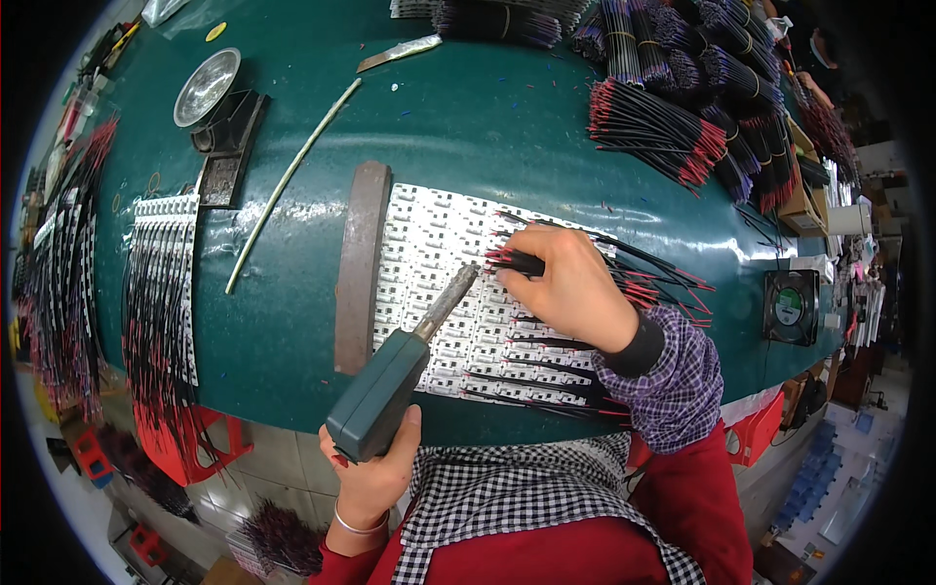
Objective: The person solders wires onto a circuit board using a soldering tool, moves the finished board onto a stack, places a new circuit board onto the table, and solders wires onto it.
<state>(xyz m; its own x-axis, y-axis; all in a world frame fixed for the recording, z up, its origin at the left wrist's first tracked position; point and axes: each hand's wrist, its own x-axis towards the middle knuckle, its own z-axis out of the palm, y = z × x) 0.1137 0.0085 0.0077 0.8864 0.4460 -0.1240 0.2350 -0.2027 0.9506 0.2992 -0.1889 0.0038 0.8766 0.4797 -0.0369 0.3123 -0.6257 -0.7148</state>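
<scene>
My left hand (378, 476) is wrapped round a dark green soldering gun (378, 395). Its metal tip reaches up and right to the board, close to the fingertips of my right hand (570, 288). Those fingers pinch a small bunch of black wires with red ends (515, 260) just over a white circuit board panel (429, 234). Rows of small dark and silvery parts cover the panel. Several other black wires (546, 363) lie across its right part, above and below my right hand. A brownish bar (362, 273) lies along the panel's left edge.
Wired board strips (161, 263) hang over the table's front left edge. A metal dish on a stand (208, 88) and a pale rod (292, 180) lie beyond. Wire bundles (658, 132) are heaped at the far right, with a small fan (791, 307) nearer.
</scene>
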